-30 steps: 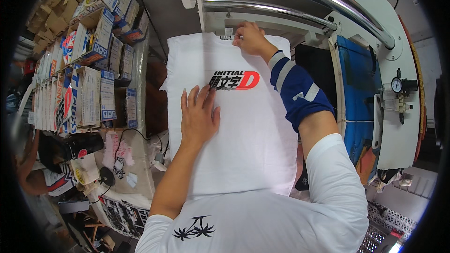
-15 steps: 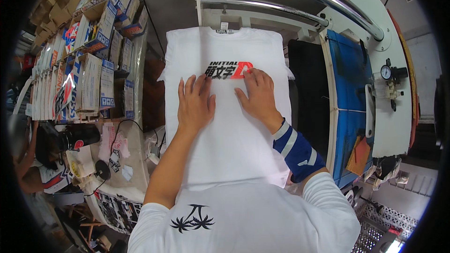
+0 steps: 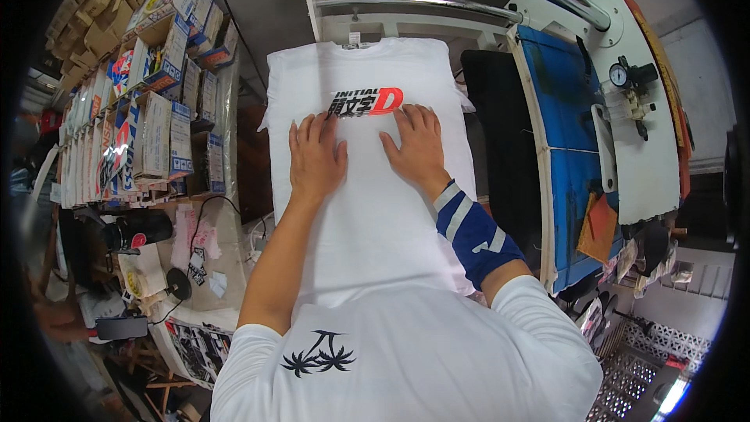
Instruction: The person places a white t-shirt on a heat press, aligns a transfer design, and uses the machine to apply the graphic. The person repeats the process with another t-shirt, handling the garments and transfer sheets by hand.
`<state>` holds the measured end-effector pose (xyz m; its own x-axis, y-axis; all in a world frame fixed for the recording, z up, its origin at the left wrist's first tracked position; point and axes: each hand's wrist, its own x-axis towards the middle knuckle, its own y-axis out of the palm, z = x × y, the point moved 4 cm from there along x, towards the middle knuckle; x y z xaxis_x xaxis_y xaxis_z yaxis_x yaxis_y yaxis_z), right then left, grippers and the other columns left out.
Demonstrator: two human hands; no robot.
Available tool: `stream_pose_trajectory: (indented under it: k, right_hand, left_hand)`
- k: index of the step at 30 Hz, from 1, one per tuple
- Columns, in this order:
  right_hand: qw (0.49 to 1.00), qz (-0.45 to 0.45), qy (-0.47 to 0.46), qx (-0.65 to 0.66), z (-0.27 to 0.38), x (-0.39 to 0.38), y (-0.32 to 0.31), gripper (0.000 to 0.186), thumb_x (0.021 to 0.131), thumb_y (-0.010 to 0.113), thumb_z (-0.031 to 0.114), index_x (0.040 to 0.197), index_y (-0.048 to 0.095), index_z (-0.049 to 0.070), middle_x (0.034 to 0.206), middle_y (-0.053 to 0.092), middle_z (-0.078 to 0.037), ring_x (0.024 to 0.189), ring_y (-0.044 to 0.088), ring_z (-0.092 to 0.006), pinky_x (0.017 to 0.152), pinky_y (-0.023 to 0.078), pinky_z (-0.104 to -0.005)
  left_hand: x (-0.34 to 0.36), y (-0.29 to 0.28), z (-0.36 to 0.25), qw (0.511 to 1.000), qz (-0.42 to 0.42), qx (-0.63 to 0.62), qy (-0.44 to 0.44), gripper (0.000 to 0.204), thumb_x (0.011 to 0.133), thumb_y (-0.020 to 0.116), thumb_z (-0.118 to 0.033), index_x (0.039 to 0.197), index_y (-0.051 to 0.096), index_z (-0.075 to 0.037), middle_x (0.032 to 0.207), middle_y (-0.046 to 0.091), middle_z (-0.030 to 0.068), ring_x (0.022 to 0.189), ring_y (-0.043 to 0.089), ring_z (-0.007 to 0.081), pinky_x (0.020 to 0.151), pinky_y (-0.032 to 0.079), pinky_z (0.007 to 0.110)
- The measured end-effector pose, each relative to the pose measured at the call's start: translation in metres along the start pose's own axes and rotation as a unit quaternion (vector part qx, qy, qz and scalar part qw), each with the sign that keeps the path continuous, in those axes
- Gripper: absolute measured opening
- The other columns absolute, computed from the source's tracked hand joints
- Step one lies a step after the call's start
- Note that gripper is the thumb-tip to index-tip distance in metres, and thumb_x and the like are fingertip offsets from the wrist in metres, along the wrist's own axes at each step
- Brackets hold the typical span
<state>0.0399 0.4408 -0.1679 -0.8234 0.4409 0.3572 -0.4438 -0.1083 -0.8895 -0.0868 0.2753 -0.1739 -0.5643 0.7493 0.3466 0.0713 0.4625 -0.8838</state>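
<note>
A white T-shirt [image 3: 363, 219] lies spread out in front of me, its collar at the far end. Across its chest runs a black and red printed design [image 3: 367, 101]. My left hand [image 3: 316, 160] rests on the fabric with fingers stretched out, the tips at the lower left edge of the print. On the other side my right hand [image 3: 418, 148] is laid out flat too, its fingertips just under the red part of the print. A navy sleeve with white stripes [image 3: 476, 230] wraps my right forearm. Neither hand holds anything.
A blue-topped press platen [image 3: 566, 94] and a pressure gauge [image 3: 619, 74] stand at the right. Chrome bars [image 3: 437, 1] cross beyond the shirt. Stacked cardboard boxes [image 3: 168, 141] fill the left, above a dark phone-like device [image 3: 122, 328]. Part of another person shows, blurred, at far left.
My right fingertips have drawn back off the red part of the print, uncovering it. My left hand stays at the print's lower left. The whole view has shifted slightly.
</note>
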Motion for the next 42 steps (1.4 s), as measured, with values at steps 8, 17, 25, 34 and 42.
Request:
stream_pose_trajectory:
  k: [8,17,25,34,42]
  right_hand:
    - [1.0,-0.017,0.007,0.004,-0.0024,-0.0052,0.0014,0.052,0.092,0.068,0.032,0.131,0.06,-0.002,0.139,0.055,-0.018,0.135,0.044,-0.038,0.118,0.03,-0.0513]
    - [0.999,-0.019,0.026,-0.001,-0.0044,-0.0028,0.0032,0.052,0.091,0.069,0.034,0.13,0.061,0.001,0.138,0.057,-0.016,0.133,0.046,-0.0359,0.116,0.033,-0.0484]
    - [1.0,-0.01,0.019,-0.003,-0.002,-0.0051,0.0056,0.051,0.092,0.066,0.036,0.131,0.062,0.002,0.14,0.055,-0.015,0.134,0.044,-0.0366,0.116,0.032,-0.0491]
    - [1.0,-0.019,0.024,0.007,-0.0043,-0.0076,0.0048,0.05,0.093,0.066,0.035,0.13,0.062,0.002,0.139,0.057,-0.015,0.134,0.045,-0.0352,0.117,0.031,-0.0487]
    - [0.999,-0.012,0.03,0.006,-0.0021,-0.0079,0.0061,0.049,0.094,0.065,0.035,0.13,0.063,0.003,0.14,0.056,-0.014,0.135,0.044,-0.0338,0.119,0.03,-0.0477]
  left_hand:
    - [-0.0022,-0.0005,-0.0004,1.0,-0.021,0.015,0.007,0.053,0.089,0.071,-0.024,0.135,0.06,0.0,0.137,0.051,0.0124,0.132,0.044,0.0339,0.12,0.026,0.06]
    - [-0.0029,0.0017,0.0013,1.0,-0.009,0.018,-0.017,0.05,0.09,0.07,-0.026,0.135,0.061,-0.007,0.135,0.052,0.0094,0.132,0.045,0.0313,0.119,0.024,0.065]
    - [-0.0084,0.0016,0.0015,0.999,-0.015,0.025,-0.018,0.049,0.092,0.068,-0.026,0.137,0.061,-0.008,0.137,0.052,0.0086,0.133,0.044,0.0307,0.12,0.025,0.063]
    - [-0.0069,0.0044,0.0021,0.999,-0.015,0.018,-0.031,0.048,0.091,0.069,-0.027,0.136,0.063,-0.011,0.136,0.053,0.0074,0.134,0.044,0.0298,0.122,0.024,0.061]
    - [-0.0075,0.0033,0.0023,0.999,-0.005,0.039,-0.031,0.048,0.092,0.068,-0.028,0.136,0.063,-0.01,0.138,0.053,0.0072,0.135,0.044,0.0302,0.122,0.024,0.061]
